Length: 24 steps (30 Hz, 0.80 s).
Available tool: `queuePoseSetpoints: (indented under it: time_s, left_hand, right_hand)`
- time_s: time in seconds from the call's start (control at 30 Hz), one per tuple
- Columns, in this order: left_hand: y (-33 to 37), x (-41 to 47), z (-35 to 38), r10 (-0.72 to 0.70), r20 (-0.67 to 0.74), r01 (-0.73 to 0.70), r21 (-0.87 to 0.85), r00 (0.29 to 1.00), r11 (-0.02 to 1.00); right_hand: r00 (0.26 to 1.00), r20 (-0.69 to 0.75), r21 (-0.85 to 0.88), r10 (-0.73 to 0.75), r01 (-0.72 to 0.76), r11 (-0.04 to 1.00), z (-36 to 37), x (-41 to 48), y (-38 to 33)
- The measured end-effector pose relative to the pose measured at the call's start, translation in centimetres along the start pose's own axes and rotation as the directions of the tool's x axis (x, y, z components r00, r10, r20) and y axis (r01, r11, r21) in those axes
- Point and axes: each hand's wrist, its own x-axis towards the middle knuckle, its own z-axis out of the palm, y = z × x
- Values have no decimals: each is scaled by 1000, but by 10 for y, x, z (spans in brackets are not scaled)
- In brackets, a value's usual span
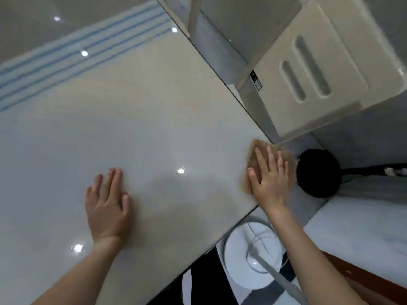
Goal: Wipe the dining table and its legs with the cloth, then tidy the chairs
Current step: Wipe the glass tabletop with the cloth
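Two hands flat on table. Right hand open-palmed, pressing cloth at right-hand table corner; left hand open, empty, bracing. Tabletop wiping underway; next stroke needs steady downward pressure; legs, chairs not yet done.

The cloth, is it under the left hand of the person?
No, the cloth lies flat under the right hand near the table corner, while the left hand rests bare on the tabletop.

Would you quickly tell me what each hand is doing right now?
Left hand: open, flat on the table, holding nothing.
Right hand: open, palm pressing the cloth at the table's corner.
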Motion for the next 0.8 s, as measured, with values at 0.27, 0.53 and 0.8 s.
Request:
queuePoseSetpoints:
  time_s: [0.27, 0.53, 0.8]
  left_hand:
    - [1, -2, -2, 1, 20, -2, 29, 1000, 1000]
    - [1, -1, -3, 0, -17, 0, -11, 1000, 1000]
    - [1, 0, -2, -1, -25, 1, -15, 1000, 1000]
  right_hand:
    - [921, 111, 116, -373, 361, 926, 38, -153, -144]
    - [797, 80, 97, -599, 592, 800, 35, -87, -122]
    - [938, -6, -4, -346, 346, 938, 14, 141, -163]
